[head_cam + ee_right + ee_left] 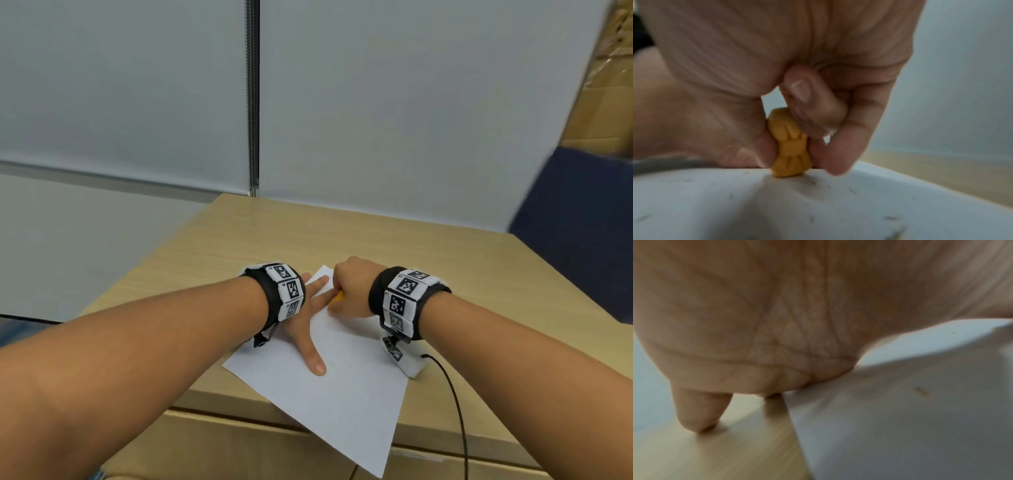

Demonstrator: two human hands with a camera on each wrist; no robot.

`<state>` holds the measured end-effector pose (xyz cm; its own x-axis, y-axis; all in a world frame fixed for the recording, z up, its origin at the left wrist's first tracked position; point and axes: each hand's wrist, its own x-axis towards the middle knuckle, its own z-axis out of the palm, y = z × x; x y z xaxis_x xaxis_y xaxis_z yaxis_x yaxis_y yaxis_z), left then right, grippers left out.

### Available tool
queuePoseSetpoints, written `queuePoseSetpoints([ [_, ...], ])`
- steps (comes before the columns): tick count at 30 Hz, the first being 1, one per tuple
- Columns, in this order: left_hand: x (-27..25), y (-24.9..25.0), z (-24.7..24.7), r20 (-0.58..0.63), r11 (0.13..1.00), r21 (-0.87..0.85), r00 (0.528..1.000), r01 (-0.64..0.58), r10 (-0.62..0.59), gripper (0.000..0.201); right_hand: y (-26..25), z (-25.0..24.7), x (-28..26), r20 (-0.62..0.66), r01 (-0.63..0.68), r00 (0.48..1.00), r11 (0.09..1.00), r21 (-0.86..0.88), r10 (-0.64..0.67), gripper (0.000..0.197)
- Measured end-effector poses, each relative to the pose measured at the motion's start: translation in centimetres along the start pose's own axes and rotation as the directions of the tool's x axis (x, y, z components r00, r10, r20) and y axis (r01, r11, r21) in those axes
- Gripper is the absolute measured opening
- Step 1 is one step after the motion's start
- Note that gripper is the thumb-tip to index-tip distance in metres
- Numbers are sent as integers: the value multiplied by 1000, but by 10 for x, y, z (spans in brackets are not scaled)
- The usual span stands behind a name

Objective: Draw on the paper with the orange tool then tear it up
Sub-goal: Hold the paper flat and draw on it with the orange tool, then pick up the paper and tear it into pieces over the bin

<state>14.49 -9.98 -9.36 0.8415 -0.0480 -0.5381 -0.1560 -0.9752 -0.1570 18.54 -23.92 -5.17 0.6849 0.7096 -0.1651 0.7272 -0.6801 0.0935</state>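
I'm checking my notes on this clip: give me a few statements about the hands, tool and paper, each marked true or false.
The right hand pinches the orange tool. True.
The left hand is lifted off the paper. False: it lies flat on it, fingers spread.
The paper is torn in two. False: it is one whole sheet.
The paper overhangs the table's near edge. True.

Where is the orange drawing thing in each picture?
Head: the orange tool peeks from the right hand, near the picture's middle.
Left wrist: not in it.
Right wrist: centre, pinched in the hand's grip, lower end on the paper.
Shared landmark: the white paper, in all three views.
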Motion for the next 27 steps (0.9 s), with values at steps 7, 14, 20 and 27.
queuePoseSetpoints([
  [7,0,0,-1,33,1000,-3,999,11,-11,158,-11,8,-25,-33,-2,999,995,-97,-1,30],
  [14,-3,-2,3,-11,1000,-15,1000,15,-15,160,34,9,-75,-47,-151,987,985,83,155,38],
  [20,-20,0,-17,11,970,211,993,-119,120,158,93,38,-132,81,-388,920,920,54,383,37],
  [27,-43,3,-19,139,945,143,952,-293,274,125,94,55,-151,103,-436,897,899,39,431,35],
])
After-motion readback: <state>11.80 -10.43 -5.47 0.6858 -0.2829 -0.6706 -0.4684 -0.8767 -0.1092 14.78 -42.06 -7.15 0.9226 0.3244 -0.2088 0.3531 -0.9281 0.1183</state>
